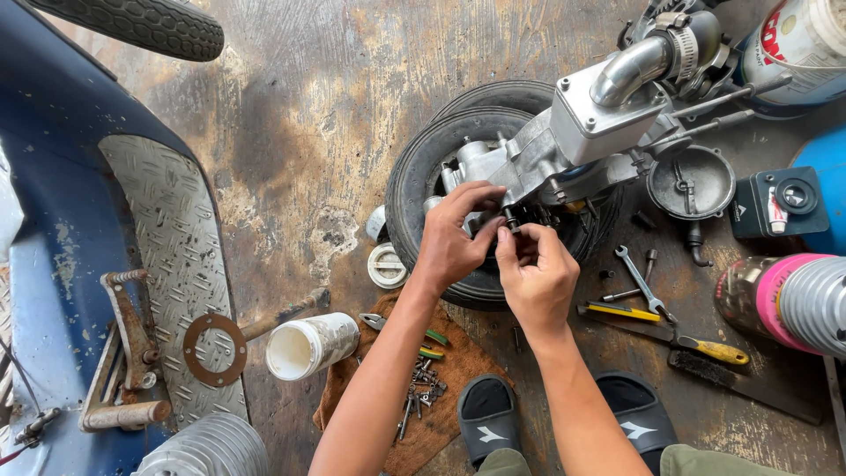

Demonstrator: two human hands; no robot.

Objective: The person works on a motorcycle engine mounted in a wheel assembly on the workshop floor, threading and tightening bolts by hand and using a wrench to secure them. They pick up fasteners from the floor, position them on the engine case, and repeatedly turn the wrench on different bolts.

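Note:
A grey metal engine assembly (pixel 564 141) rests across a small black tyre (pixel 414 181) on the stained floor. My left hand (pixel 454 242) grips the lower edge of the engine casing, fingers curled on the metal. My right hand (pixel 533 273) sits just beside it, fingertips pinched on a small dark stud or bolt (pixel 511 218) sticking out under the casing. Both hands touch each other over the tyre.
A blue scooter body (pixel 79 264) with a checker-plate footboard fills the left. A white jar (pixel 308 345) lies on its side by a brown cloth with bolts (pixel 423 388). A spanner (pixel 641 280), a wire brush (pixel 705 353) and cans lie at right.

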